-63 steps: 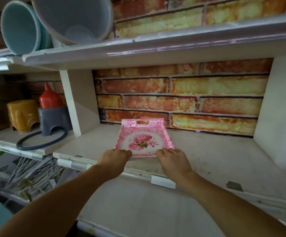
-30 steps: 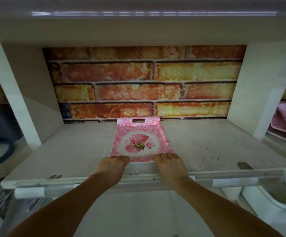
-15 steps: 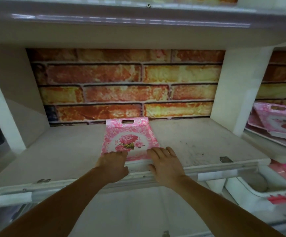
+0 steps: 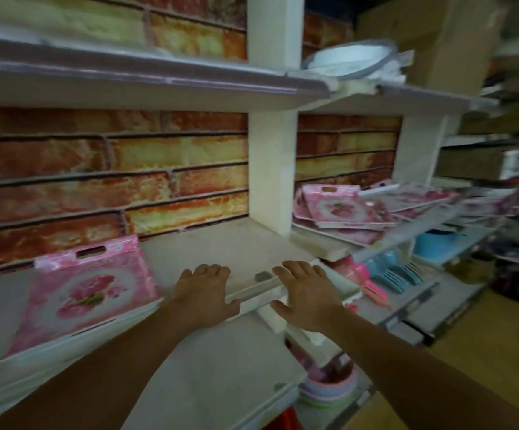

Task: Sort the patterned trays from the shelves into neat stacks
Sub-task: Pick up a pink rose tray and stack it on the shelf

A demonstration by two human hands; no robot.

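Observation:
A pink tray with a rose pattern and a handle slot (image 4: 87, 293) lies flat on the white shelf (image 4: 227, 246) at the left. My left hand (image 4: 205, 290) hovers palm down, fingers straight, over the shelf's front edge, to the right of the tray and apart from it. My right hand (image 4: 306, 293) is spread open, holding nothing, near the shelf's right front corner. In the compartment to the right lies a loose, uneven pile of several pink patterned trays (image 4: 342, 209), some tilted. The frame is motion-blurred.
A white upright divider (image 4: 272, 169) separates the two compartments. White bowls (image 4: 351, 58) sit on the upper shelf. Below right are pink and blue plastic items (image 4: 385, 274) and a blue tub (image 4: 435, 243). A lower shelf board (image 4: 221, 367) lies under my arms. Cardboard boxes stand at far right.
Both hands have let go of the pink tray and moved right with fingers spread. The view has swung right, bringing the pile of trays in the neighbouring compartment into sight.

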